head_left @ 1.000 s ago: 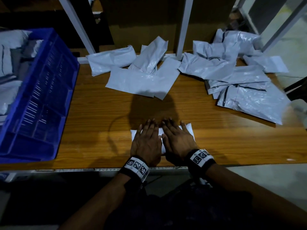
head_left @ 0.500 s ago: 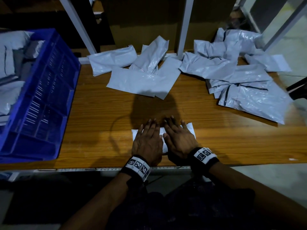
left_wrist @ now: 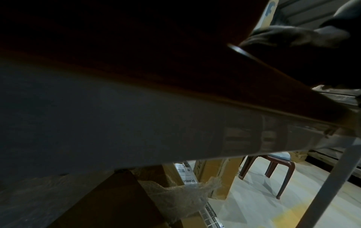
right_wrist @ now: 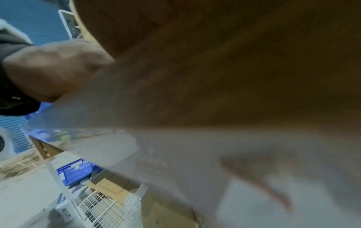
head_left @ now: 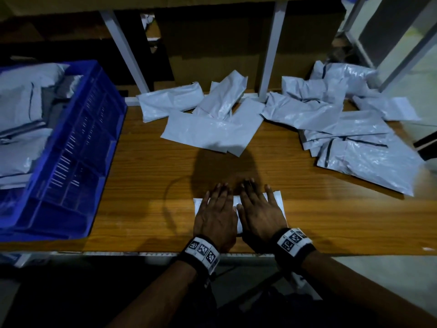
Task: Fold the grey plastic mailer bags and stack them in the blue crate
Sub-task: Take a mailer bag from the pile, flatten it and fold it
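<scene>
1. Both hands are lying flat, fingers straight and spread, on one folded mailer bag [head_left: 276, 202] at the near edge of the wooden bench [head_left: 146, 185]. The left hand [head_left: 216, 215] is covering its left half and the right hand [head_left: 260, 213] its right half, thumbs nearly meeting in the middle. Neither hand is curling round anything.
2. Judging by this pose, the palms are pressing the fold down so the slippery plastic is keeping its crease rather than springing open before it is lifted.
3. The blue crate [head_left: 78, 147] is sitting at the left end of the bench, well apart from the hands, and is already holding several grey bags [head_left: 21, 95]; an exact count is not readable, as they are overlapping and partly cut off.
4. Loose bags are lying along the far side in two heaps: a middle heap [head_left: 208, 129] of roughly four, and a right heap [head_left: 350, 138] of about six or more, overlapped too much to be sure.
5. The wrist views are showing only the bench's underside and blur.
</scene>
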`<act>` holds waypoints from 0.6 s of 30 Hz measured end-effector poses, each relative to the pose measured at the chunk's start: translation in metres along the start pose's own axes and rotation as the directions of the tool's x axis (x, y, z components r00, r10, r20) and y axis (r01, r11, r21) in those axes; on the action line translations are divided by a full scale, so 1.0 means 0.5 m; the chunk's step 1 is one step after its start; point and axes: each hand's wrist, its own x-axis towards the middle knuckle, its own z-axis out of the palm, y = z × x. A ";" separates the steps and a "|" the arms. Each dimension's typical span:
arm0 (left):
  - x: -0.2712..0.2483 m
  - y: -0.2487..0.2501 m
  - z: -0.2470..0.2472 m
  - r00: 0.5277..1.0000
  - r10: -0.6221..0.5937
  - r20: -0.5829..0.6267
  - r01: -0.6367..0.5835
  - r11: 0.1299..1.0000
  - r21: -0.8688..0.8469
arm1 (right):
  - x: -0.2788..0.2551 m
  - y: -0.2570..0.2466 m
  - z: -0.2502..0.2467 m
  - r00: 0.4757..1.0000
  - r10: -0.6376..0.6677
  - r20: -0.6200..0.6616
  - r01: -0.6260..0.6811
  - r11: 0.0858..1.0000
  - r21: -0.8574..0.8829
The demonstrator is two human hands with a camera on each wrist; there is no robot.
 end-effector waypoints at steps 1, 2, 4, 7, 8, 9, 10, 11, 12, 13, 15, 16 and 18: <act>-0.002 0.001 -0.004 1.000 -0.004 -0.006 0.004 1.000 -0.005 | 0.000 -0.003 -0.002 1.000 0.012 0.010 -0.012 1.000 -0.002; -0.003 0.003 -0.009 1.000 -0.003 -0.015 0.003 1.000 -0.003 | -0.001 -0.005 -0.003 1.000 0.023 0.004 -0.023 1.000 -0.007; -0.006 0.007 -0.013 1.000 -0.013 -0.023 0.013 1.000 0.009 | -0.001 -0.009 -0.007 0.999 0.043 0.003 -0.043 0.999 -0.012; -0.004 0.005 -0.024 0.999 -0.050 -0.015 0.050 0.999 0.002 | 0.007 -0.002 -0.012 0.998 0.047 0.052 -0.047 0.999 -0.011; -0.002 0.003 -0.028 0.998 -0.053 -0.015 0.053 0.999 0.000 | 0.009 0.001 -0.013 0.998 0.032 0.060 -0.032 0.999 -0.012; 0.000 -0.001 -0.030 0.999 -0.050 -0.011 0.050 0.999 -0.021 | 0.008 0.006 -0.015 0.998 0.017 0.063 -0.018 1.000 0.009; -0.001 -0.006 -0.032 0.999 -0.051 -0.003 0.051 0.997 -0.056 | 0.003 0.010 -0.019 0.999 0.013 0.052 -0.016 0.999 0.047; -0.004 -0.016 -0.037 0.998 -0.056 -0.003 0.055 0.994 -0.097 | -0.005 0.015 -0.024 0.999 0.031 0.013 -0.032 0.996 0.083; -0.009 -0.026 -0.044 0.998 -0.064 -0.007 0.063 0.987 -0.148 | -0.016 0.020 -0.032 0.996 0.072 -0.049 -0.066 0.991 0.117; -0.018 -0.034 -0.052 0.997 -0.075 -0.015 0.071 0.976 -0.207 | -0.029 0.027 -0.038 0.985 0.123 -0.121 -0.103 0.982 0.158; -0.036 -0.045 -0.066 0.995 -0.094 -0.026 0.082 0.953 -0.291 | -0.062 0.042 -0.044 0.942 0.215 -0.256 -0.146 0.953 0.265; -0.043 -0.047 -0.075 0.994 -0.108 -0.005 0.100 0.936 -0.338 | -0.079 0.048 -0.043 0.925 0.250 -0.287 -0.154 0.935 0.320; -0.050 -0.046 -0.097 0.985 -0.147 0.094 0.174 0.873 -0.455 | -0.111 0.055 -0.035 0.914 0.304 -0.268 -0.175 0.892 0.417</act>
